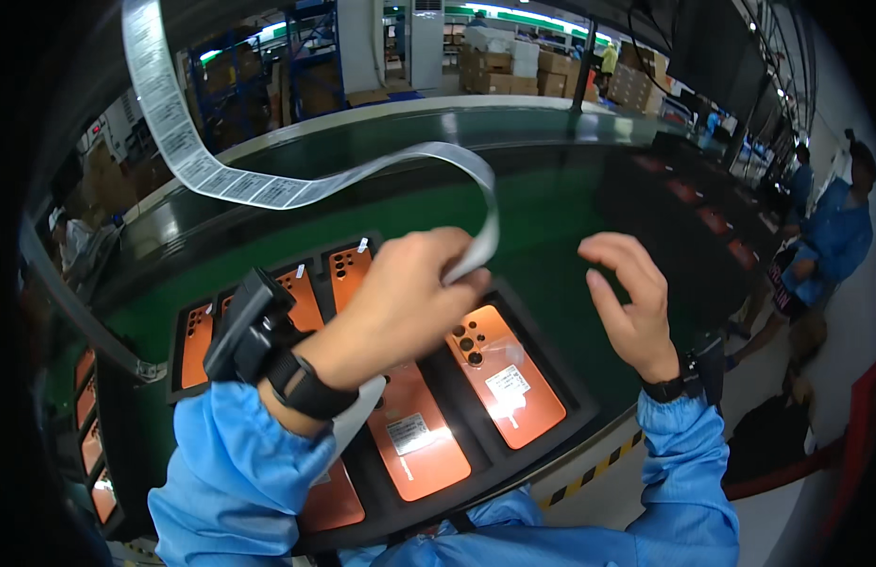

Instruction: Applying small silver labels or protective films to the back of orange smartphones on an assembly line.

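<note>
A long white label strip [221,180] runs from the upper left of the frame, arcs over the green conveyor belt [551,217] and drops to the centre, where the left hand [409,298] pinches its end between thumb and fingers (a black device is strapped to that wrist). Beneath that hand, a black tray [570,397] holds orange phones [504,373] lying back up, several with white stickers. Right of centre, the right hand [631,302] hovers open, fingers loosely curled, holding nothing.
</note>
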{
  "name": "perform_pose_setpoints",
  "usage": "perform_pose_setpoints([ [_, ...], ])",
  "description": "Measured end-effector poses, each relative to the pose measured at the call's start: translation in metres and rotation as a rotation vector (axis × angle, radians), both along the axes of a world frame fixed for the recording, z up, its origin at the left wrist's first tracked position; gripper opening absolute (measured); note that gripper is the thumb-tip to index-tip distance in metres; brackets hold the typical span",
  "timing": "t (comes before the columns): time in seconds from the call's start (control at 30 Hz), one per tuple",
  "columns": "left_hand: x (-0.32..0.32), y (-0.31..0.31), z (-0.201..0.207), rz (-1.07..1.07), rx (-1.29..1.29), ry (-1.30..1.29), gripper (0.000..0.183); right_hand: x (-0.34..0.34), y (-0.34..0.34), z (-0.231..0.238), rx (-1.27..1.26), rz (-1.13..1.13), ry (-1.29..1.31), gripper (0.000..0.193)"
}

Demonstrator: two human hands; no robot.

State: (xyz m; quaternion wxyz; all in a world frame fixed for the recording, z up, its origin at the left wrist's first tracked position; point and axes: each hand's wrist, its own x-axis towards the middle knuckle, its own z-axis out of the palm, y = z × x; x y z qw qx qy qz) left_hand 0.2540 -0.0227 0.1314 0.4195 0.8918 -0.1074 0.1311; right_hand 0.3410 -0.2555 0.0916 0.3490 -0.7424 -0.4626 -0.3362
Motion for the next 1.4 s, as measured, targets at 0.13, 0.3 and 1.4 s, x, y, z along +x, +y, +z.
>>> perform_pose_setpoints([
  [0.13,-0.025,0.054,0.012,-0.046,-0.248,0.216,0.019,-0.017,0.005,0.006,-0.38,0.305,0.13,0.02],
  [0.3,-0.123,0.129,0.055,0.147,-0.528,0.338,0.043,-0.003,0.035,-0.02,-0.8,0.523,0.23,0.025],
  [1.4,-0.225,0.348,-0.182,1.108,-0.806,0.223,0.038,0.046,0.228,-0.02,0.307,0.449,1.296,0.042],
])
